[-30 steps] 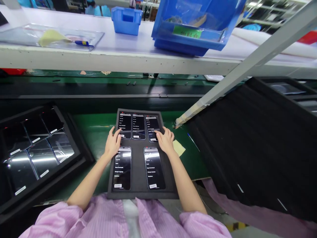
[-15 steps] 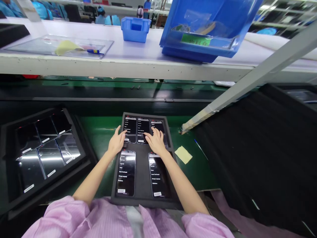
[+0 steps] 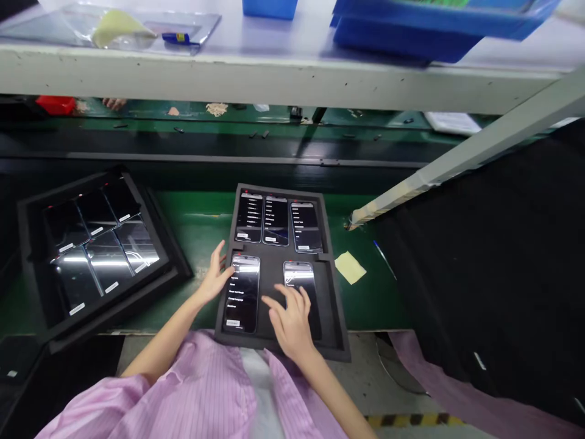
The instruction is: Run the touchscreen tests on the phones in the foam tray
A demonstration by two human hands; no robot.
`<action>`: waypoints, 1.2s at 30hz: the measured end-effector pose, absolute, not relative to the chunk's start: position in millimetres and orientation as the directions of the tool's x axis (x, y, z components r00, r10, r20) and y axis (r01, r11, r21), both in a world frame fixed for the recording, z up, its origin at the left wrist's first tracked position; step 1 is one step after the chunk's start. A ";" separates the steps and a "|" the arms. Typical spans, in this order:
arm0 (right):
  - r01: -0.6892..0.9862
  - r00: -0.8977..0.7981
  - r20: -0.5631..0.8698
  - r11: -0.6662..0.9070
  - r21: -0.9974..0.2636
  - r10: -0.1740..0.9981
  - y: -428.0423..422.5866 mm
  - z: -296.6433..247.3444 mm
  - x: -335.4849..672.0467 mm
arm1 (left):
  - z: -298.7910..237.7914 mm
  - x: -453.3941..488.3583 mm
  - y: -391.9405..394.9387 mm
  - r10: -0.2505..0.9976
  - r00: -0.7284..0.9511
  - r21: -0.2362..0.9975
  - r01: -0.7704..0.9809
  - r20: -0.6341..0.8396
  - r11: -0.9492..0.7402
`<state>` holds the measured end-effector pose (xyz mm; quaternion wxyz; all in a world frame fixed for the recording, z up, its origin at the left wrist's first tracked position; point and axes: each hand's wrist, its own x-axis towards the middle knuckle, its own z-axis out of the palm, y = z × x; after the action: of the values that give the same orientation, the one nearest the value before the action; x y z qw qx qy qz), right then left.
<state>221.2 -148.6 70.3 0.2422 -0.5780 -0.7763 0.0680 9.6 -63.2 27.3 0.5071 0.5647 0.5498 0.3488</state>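
Observation:
A black foam tray (image 3: 269,256) lies before me, holding several smartphones with lit menus. Three phones fill its far row; among them is a middle phone (image 3: 276,221). My left hand (image 3: 216,274) is open at the tray's left edge, its thumb by the upper part of the near left phone (image 3: 242,294). Fingers apart, my right hand (image 3: 292,317) hovers over the near right phone (image 3: 299,274) and covers part of its screen. Neither hand holds anything. The near row has a gap between its two phones.
On the left, a second foam tray (image 3: 167,268) holds several dark-screened phones. A yellow paper note (image 3: 350,267) and a pen (image 3: 385,260) lie to the right. A slanted white post (image 3: 411,183) and black cloth (image 3: 493,262) stand beyond. Above runs a white shelf (image 3: 256,79) with blue bins (image 3: 406,39).
My hands have moved from the far row toward the near row, the right one now over the near right phone. The far phones' menu text has changed. My view has tilted down.

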 end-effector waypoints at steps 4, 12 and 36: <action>0.881 -0.165 0.319 0.285 -0.379 0.933 -175.2 61.2 205.8 | 19.5 3.2 -110.8 0.955 0.177 0.958 0.208 -0.237 0.199; 0.952 -0.034 0.331 0.132 -0.277 0.943 -191.7 60.7 250.2 | 24.7 11.1 -118.8 0.969 0.170 0.960 0.245 -0.181 0.136; 0.921 0.103 0.272 0.012 -0.390 0.957 -35.1 53.1 333.3 | 55.2 35.4 13.1 0.997 0.066 0.726 0.683 0.050 -0.081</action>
<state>333.3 -35.1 53.1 0.2426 -0.7020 -0.6686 0.0373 35.4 13.1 55.2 0.2732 0.6769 0.6203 0.2870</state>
